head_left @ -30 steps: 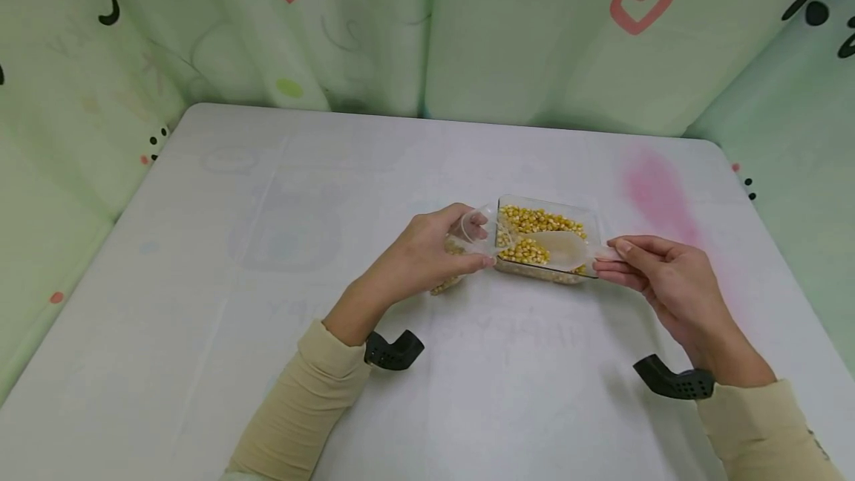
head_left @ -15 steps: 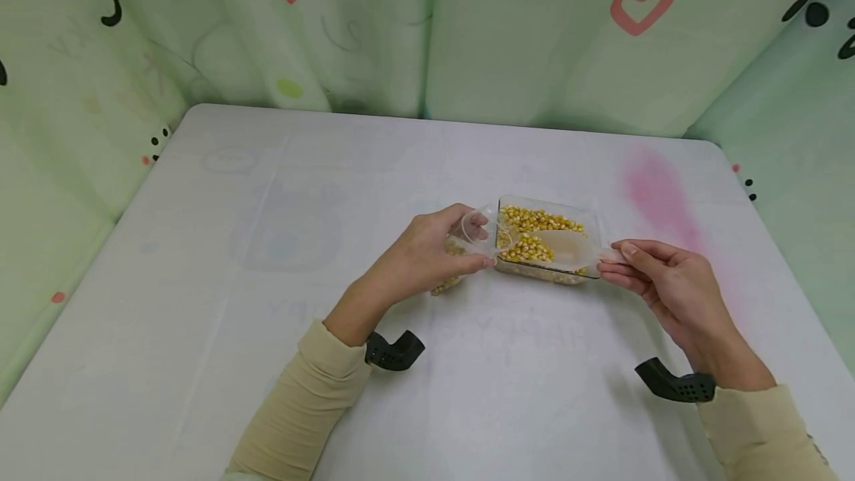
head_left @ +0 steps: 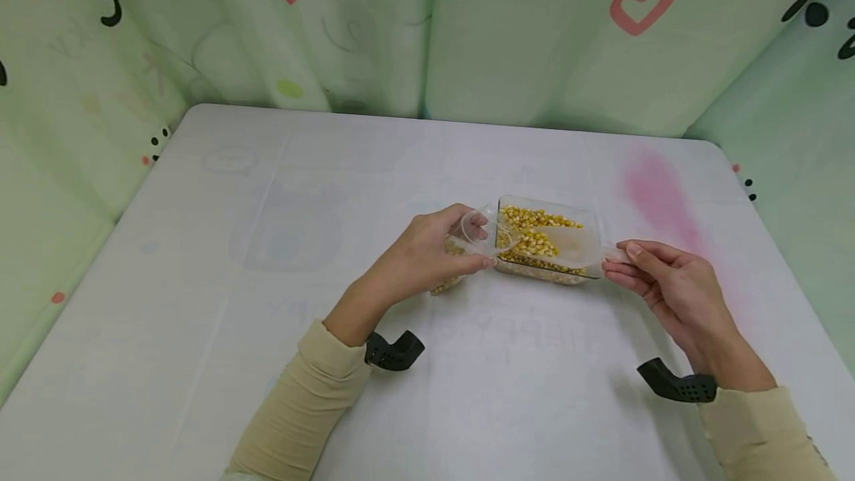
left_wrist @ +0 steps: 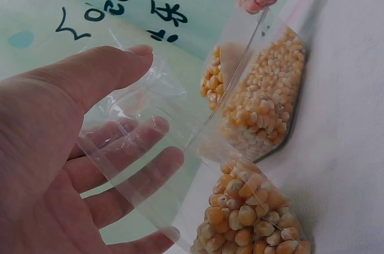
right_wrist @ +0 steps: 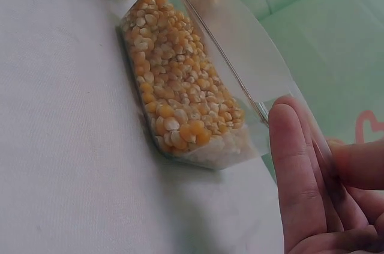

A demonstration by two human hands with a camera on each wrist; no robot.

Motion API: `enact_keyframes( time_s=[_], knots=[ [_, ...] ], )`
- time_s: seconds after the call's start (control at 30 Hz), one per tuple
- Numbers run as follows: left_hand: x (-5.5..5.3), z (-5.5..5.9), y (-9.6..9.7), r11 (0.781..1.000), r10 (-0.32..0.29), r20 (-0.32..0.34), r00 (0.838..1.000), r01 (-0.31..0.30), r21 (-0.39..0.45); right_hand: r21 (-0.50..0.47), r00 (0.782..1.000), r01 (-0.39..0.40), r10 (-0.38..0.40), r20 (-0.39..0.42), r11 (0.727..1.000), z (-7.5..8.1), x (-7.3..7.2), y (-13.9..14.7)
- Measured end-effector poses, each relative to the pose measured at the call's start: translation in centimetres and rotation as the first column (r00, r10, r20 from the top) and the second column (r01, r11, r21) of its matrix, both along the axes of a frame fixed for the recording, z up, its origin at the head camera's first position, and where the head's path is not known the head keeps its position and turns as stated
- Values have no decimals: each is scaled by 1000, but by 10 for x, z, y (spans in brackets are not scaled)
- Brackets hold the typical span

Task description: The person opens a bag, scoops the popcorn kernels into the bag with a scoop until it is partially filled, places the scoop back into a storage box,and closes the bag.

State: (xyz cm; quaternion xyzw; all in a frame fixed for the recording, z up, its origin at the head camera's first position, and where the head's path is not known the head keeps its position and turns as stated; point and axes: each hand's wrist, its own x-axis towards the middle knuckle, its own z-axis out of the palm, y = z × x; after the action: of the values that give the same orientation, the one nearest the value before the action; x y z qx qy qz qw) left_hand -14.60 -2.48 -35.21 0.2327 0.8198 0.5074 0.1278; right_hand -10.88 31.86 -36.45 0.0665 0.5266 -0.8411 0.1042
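My left hand (head_left: 434,247) holds the mouth of a clear plastic bag (head_left: 477,232), its thumb on one side and fingers spread along the other. Corn kernels (left_wrist: 246,218) fill the bag's lower part. Beside it stands a rectangular clear container (right_wrist: 186,86), largely full of corn kernels. Thumb and fingers of my right hand (head_left: 675,277) pinch the handle of a translucent white scoop (head_left: 573,245). The scoop overlaps the container in the head view, tip toward the bag, with a heap of kernels (head_left: 536,243) at its front end.
A white cloth covers the table (head_left: 300,191), with a pink patch (head_left: 661,188) at the right. Green printed curtains (head_left: 521,43) close in the back and both sides. A black wrist mount (head_left: 394,351) sticks out from each sleeve.
The right hand and scoop have shifted slightly to the right, and the scoop sits a little farther back. More kernels show along the container's near wall. The left hand and bag stay in place.
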Motion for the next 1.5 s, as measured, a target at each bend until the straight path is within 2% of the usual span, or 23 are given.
enact_keyframes(
  time_s=[0.5, 0.77, 1.23, 1.5],
  knots=[
    [0, -1, 0, 1000, -3, 4, 1000, 3, 5, 3, 1000, 24, -24, 0, 1000, 9, -1, 4],
    [-1, -1, 0, 1000, -12, 3, 1000, 12, 6, -94, 999, 25, -28, -34, 995, 21, -4, 6],
    [-2, 0, 0, 1000, -17, 7, 1000, 17, -1, -17, 998, 53, -53, -41, 998, 38, -4, 1],
    [-2, 0, 0, 1000, -14, 3, 1000, 14, -5, -56, 996, 21, -26, -87, 998, 45, -6, -3]
  ],
)
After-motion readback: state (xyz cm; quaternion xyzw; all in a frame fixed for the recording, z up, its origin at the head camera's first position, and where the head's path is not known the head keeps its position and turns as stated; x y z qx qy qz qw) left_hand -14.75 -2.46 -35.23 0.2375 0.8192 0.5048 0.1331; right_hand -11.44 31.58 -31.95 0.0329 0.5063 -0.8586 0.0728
